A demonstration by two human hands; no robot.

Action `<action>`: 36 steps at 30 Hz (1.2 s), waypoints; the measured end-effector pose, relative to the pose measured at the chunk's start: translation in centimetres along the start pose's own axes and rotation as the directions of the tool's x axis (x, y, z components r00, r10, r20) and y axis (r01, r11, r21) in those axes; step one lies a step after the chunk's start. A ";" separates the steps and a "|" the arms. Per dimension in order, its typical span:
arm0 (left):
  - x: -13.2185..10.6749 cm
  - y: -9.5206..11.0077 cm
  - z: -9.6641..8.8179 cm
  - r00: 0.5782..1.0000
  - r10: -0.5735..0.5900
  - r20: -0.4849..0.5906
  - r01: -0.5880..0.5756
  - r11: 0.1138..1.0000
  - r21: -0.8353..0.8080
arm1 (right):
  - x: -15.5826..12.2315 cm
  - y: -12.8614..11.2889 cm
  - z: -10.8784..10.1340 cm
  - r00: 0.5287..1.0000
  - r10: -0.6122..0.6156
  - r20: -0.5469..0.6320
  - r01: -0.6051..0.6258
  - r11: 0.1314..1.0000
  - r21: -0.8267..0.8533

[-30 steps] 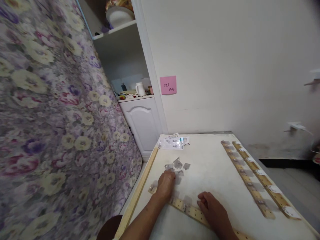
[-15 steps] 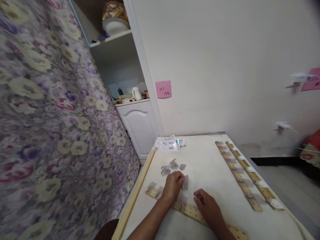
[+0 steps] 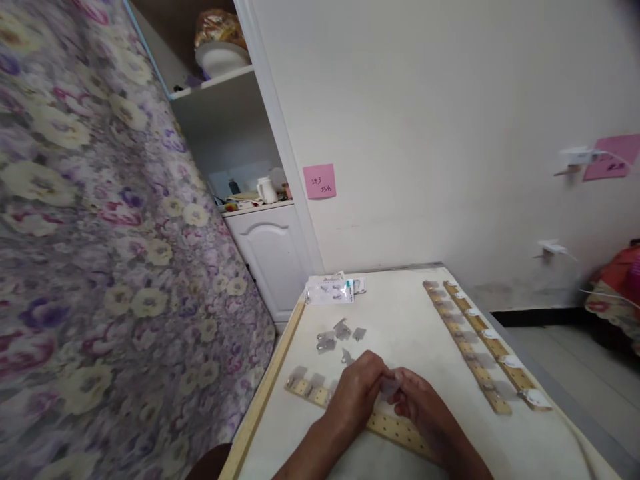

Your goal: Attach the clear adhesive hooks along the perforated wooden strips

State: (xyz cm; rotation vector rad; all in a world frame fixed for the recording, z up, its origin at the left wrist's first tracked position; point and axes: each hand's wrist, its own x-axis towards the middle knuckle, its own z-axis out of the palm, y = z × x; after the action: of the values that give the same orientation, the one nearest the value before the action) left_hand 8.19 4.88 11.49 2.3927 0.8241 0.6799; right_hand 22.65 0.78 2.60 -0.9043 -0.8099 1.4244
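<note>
Greyish translucent piece [image 3: 389,389] sits pinched by left fingers [image 3: 379,368] and right fingers [image 3: 409,380].

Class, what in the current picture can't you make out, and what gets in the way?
All in the head view:
- Clear piece between the left hand and right hand: fingers cover part, hiding its full shape and each grip.
- Nearest wooden strip: middle behind the left hand, right end behind the right forearm.
- Flat package: print too small.
- Far-right pink note: writing blurred.
- Red bundle: cut off by the right edge.
</note>
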 end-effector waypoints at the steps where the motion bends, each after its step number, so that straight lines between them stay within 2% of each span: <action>1: -0.2 0.3 -0.1 0.999 0.024 0.024 -0.025 1.000 0.014 | -0.3 -0.2 0.1 1.000 -0.013 0.019 0.013 1.000 0.009; 4: -0.7 1.1 -0.4 0.995 0.070 0.071 -0.074 0.996 0.056 | -0.9 -0.6 0.4 0.996 -0.012 0.084 0.010 1.000 0.024; 12: -1.5 1.9 -0.8 0.996 -0.032 0.085 0.026 0.996 0.081 | -1.3 -1.0 1.2 0.974 0.042 0.225 -0.052 0.998 0.037; 17: -1.4 2.4 -1.5 0.985 0.019 0.169 -0.031 0.997 0.067 | -1.5 -1.3 1.4 0.961 0.038 0.274 -0.052 0.998 0.043; 19: -1.4 2.6 -1.7 0.982 0.003 0.191 -0.010 0.999 0.037 | -1.6 -1.4 1.5 0.958 0.036 0.284 -0.054 0.997 0.054; 23: -1.3 2.7 -2.0 0.977 -0.092 0.190 0.095 0.995 -0.008 | -1.5 -1.1 1.8 0.963 0.029 0.269 -0.044 0.998 0.051; 27: -1.5 2.3 -2.0 0.990 0.021 0.140 -0.021 1.000 -0.001 | -1.2 -1.2 1.6 0.985 -0.064 0.161 0.074 0.995 -0.061; 29: -1.9 1.7 -1.5 1.000 0.026 0.014 -0.025 0.999 -0.043 | -1.1 -1.6 1.5 0.986 -0.139 0.088 0.154 0.967 -0.201; 30: -2.2 1.3 -1.1 0.997 -0.033 -0.072 0.026 0.995 -0.096 | -1.1 -1.8 1.4 0.982 -0.178 0.058 0.187 0.942 -0.279; 32: -3.0 0.4 0.0 0.943 -0.255 -0.215 0.195 0.944 -0.265 | -1.1 -2.1 1.4 0.965 -0.261 0.013 0.242 0.875 -0.419; 34: -3.9 -0.4 1.4 0.879 -0.427 -0.212 0.301 0.842 -0.447 | -1.1 -2.1 1.4 0.939 -0.343 -0.005 0.289 0.797 -0.531; 36: -4.7 -0.8 2.6 0.846 -0.520 -0.117 0.355 0.714 -0.604 | -1.1 -1.9 1.5 0.908 -0.420 0.007 0.336 0.715 -0.613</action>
State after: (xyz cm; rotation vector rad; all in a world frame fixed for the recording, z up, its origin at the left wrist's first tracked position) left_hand 6.21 1.54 7.75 1.5009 1.0870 0.9161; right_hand 22.15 -0.20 5.06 -1.2118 -1.3043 0.7227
